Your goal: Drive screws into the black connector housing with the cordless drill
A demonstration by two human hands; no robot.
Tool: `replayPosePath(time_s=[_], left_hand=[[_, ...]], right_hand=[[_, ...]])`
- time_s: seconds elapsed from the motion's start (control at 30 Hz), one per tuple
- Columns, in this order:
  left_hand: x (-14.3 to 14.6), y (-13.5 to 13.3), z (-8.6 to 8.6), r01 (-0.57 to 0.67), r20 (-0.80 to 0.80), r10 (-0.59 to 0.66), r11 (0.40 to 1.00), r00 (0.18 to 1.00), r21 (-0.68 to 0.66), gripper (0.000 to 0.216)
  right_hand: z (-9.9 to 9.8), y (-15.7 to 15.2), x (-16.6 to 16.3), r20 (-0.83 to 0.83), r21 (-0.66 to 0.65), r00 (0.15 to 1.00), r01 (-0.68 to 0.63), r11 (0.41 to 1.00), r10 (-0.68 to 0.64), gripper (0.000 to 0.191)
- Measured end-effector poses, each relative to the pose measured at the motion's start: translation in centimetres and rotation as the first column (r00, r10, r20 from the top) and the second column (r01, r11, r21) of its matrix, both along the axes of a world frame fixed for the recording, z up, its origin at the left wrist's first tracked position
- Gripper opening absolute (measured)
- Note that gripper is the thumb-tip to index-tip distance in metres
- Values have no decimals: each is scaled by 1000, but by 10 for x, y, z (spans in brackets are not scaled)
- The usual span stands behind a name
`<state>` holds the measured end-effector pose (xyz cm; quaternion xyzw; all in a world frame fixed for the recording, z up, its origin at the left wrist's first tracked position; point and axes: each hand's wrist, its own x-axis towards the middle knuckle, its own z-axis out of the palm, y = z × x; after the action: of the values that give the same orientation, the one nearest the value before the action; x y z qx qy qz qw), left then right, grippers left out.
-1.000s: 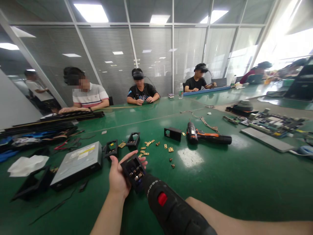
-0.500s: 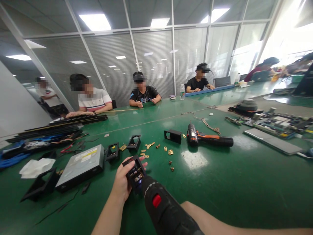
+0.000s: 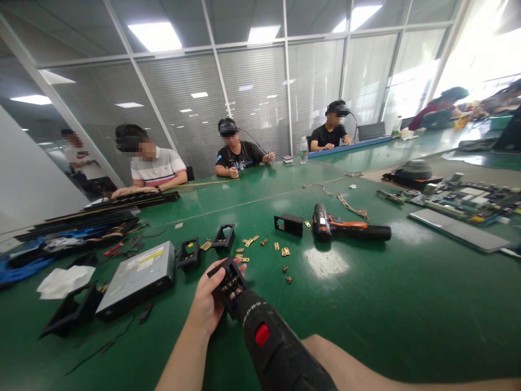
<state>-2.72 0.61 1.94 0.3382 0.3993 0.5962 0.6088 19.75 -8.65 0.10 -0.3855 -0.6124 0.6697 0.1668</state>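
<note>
The left hand [image 3: 209, 298] is holding a black box [image 3: 226, 281] above the near part of the green table [image 3: 378, 320]. Its fingers are closing around the box: the thumb is lying over the left rim, and some fingertips are showing beyond the far side. The long axis of the box is running slantwise, from the upper left, away from the person, to the lower right, nearer to the person. Its open face is looking upward, and inside it several metal screws [image 3: 234, 291] are showing.

The right hand [image 3: 316, 347] is holding a black drill [image 3: 280, 347] with a red switch [image 3: 262, 334]. The drill is hiding most of its fingers, so how far they are closing, one cannot tell. The long axis of the drill is slanting from the bottom edge up and to the left, and its nose is pointing away from the person, over the lower end of the box. The nose is hiding the tip, so its contact cannot be told.

Beyond the box, small brass plates [image 3: 249, 241] are lying scattered, and a second drill [image 3: 358, 230] is resting to their right, its nose pointing away.
</note>
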Motion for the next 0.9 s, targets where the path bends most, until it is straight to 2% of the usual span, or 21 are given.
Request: replayPosePath(time_s=[0.13,0.3,0.43,0.6,0.8,0.9], left_hand=[[1,1,-3,2,7,-2,1000,1000,11,43],[1,1,-5,10,-21,-11,999,1000,-36,41],[1,-1,-2,23,-29,-24,999,999,-49,39],[5,-1,2,15,-73,-19,999,997,-53,47],[6,2,-4,73,-186,-77,997,979,-30,46],[5,2,-7,87,-194,-92,996,977,-33,44]], right_hand=[[0,0,-1,27,12,999,17,1000,-17,40],[0,3,-9,66,45,997,37,998,-40,41],[2,6,-13,69,77,997,36,996,-41,40],[2,5,-13,49,95,999,7,995,-12,35],[-10,4,-20,116,61,993,22,998,-29,33],[-16,2,-23,137,53,989,45,998,-52,34]])
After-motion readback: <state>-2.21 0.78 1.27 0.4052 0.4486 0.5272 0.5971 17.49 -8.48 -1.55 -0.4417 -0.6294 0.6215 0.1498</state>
